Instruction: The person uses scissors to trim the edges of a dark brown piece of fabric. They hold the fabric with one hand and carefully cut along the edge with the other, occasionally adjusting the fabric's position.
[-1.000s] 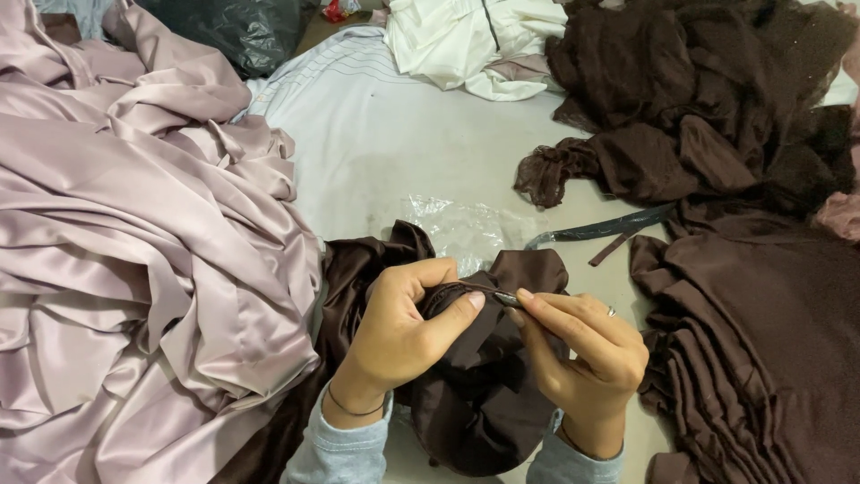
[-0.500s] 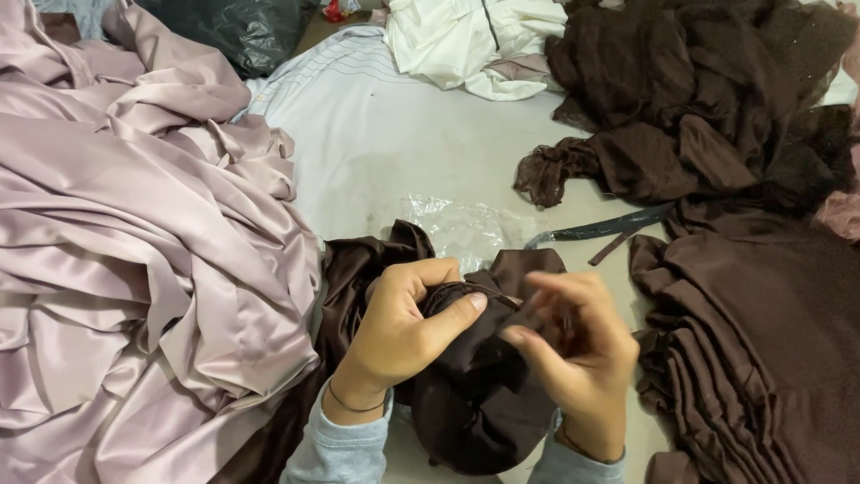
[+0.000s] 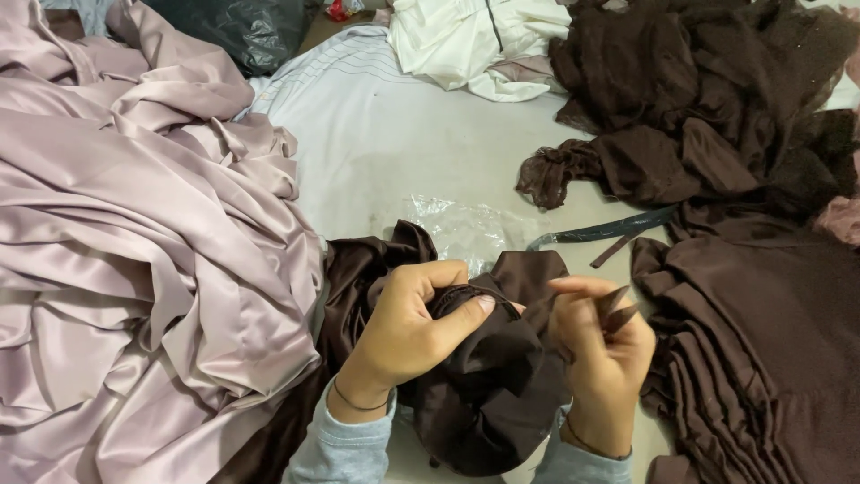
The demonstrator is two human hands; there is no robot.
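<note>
Both hands (image 3: 502, 336) bunch dark brown fabric (image 3: 488, 385) between mauve satin (image 3: 134, 260) and brown pile (image 3: 761, 358)

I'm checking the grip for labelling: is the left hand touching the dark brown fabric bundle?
Touching. The head view shows the left hand clamped on the dark brown fabric bundle, its thumb pressed flat across a gathered fold.

Fingertips of right hand (image 3: 602, 345) motion-blurred; grip on the small dark slivers there not resolvable. Left hand (image 3: 408, 333) palm side buried in bunched dark brown satin fabric (image 3: 488, 385); lower folds cut off by bottom edge. Both forearms cropped at the grey sleeves. Pale mauve satin sheet (image 3: 134, 233) running off left edge. Black plastic bag (image 3: 237, 27) and small red object (image 3: 339, 9) truncated at top; red object too small to identify.
</note>
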